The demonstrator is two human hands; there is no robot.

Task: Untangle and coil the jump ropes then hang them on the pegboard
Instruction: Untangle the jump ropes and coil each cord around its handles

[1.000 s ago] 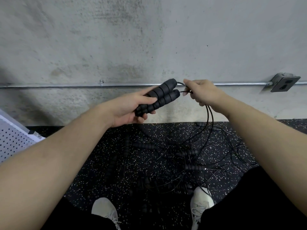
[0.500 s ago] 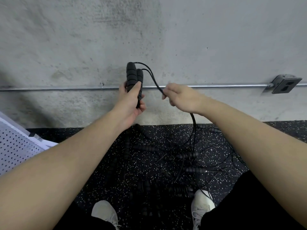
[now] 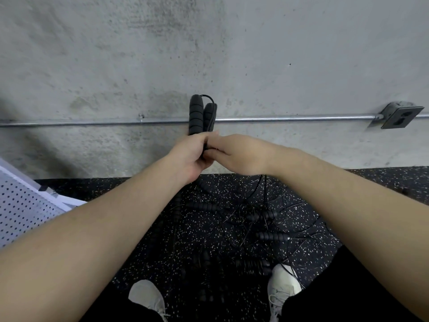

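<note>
Holding item one, a pair of black foam handles [image 3: 200, 115], upright and side by side: left hand [image 3: 189, 156] is clenched round their lower ends, presumably to keep both ends of one rope together as the core for coiling. Long axis of the pair runs 12 to 6 o'clock, cord-exit ends up; a thin black cord [image 3: 210, 98] loops off the top of the taller handle and drops down beside the shorter one at its 3 o'clock. Right hand [image 3: 234, 154] meets the left at its 3 o'clock, knuckles touching, fingers curled in toward the cord just below the handles; likely pinching it to feed a wrap, though the actual contact is hidden. Item two, remaining jump ropes [image 3: 255, 219], a tangle of handles and cords on the speckled black floor [image 3: 362, 182] at 6 o'clock of the hands, between the two forearms, handles lying mostly 9 to 3 o'clock. Item three, white pegboard [image 3: 21, 205], leaning at 8 o'clock, well apart from the held rope. Backdrop: concrete wall [image 3: 278, 54] with a metal conduit [image 3: 290, 117] crossing behind the handles. Coiling judged barely begun.
</note>
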